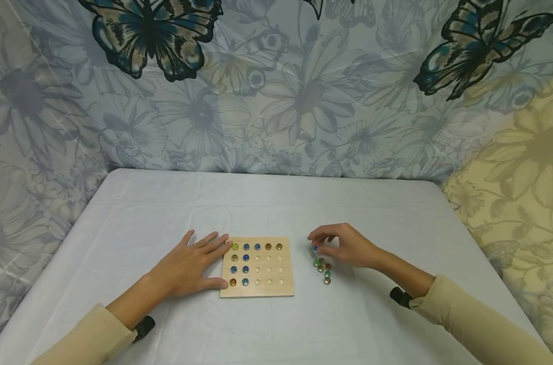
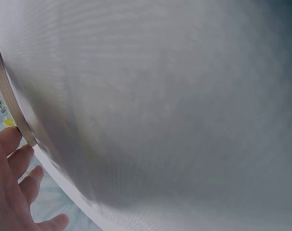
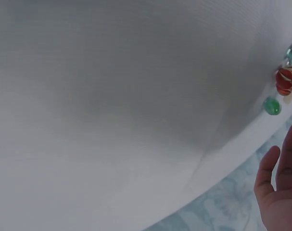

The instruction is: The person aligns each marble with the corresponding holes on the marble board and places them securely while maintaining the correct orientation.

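over on the right, the right hand (image 1: 346,247) has its fingertips (image 1: 316,248) curled down and pinched together on a blue marble (image 1: 315,248), held just above the loose marbles (image 1: 323,268), a small cluster of green and red ones on the white tablecloth (image 1: 167,203) right beside the wooden board (image 1: 258,267). from the right wrist view only some fingers (image 3: 280,192) and a few of those marbles (image 3: 283,82) show at the edge. the left hand (image 1: 189,266) lies flat with its fingers (image 1: 214,243) straight and slightly spread, tips touching the board's left edge and thumb along its lower left corner, gripping nothing. the board sits mid-table between the two hands, marbles filling its top row and left columns, the remaining holes bare. behind the table hangs a butterfly curtain (image 1: 276,81).
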A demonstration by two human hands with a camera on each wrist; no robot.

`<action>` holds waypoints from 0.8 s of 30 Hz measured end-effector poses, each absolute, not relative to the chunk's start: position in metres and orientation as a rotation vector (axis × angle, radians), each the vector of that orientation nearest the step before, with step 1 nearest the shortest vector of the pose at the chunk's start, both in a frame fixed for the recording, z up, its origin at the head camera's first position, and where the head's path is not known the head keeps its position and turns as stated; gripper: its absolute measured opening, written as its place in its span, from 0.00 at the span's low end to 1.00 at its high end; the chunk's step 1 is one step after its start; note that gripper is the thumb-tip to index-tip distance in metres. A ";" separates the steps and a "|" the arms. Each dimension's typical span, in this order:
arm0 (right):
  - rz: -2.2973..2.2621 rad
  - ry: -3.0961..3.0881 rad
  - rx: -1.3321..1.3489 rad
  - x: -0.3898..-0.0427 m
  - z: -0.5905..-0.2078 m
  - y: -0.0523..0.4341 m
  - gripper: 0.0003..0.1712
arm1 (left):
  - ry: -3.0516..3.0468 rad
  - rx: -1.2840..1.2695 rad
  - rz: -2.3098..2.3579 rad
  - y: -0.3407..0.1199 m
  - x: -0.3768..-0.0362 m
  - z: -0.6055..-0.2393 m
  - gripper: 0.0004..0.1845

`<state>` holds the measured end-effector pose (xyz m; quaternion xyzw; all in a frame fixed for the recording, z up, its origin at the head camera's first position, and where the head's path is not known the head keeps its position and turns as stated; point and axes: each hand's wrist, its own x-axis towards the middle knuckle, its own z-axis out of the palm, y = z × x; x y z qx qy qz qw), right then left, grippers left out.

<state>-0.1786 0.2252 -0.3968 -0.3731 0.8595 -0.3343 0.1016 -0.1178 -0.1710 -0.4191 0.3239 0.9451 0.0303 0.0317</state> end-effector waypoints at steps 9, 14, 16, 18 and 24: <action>-1.039 2.457 -1.146 -0.185 -0.400 0.202 0.15 | 2.905 0.997 0.115 -0.172 -0.118 -0.419 0.49; -1.055 2.432 -1.129 -0.185 -0.403 0.192 0.15 | 2.906 0.998 0.109 -0.172 -0.119 -0.419 0.49; -1.059 2.423 -1.125 -0.185 -0.404 0.189 0.15 | 2.906 0.998 0.107 -0.172 -0.119 -0.419 0.49; -1.062 2.418 -1.128 -0.184 -0.405 0.185 0.15 | 2.906 0.998 0.106 -0.172 -0.119 -0.419 0.49; -1.075 2.398 -1.134 -0.183 -0.407 0.174 0.14 | 2.907 1.004 0.112 -0.173 -0.119 -0.420 0.49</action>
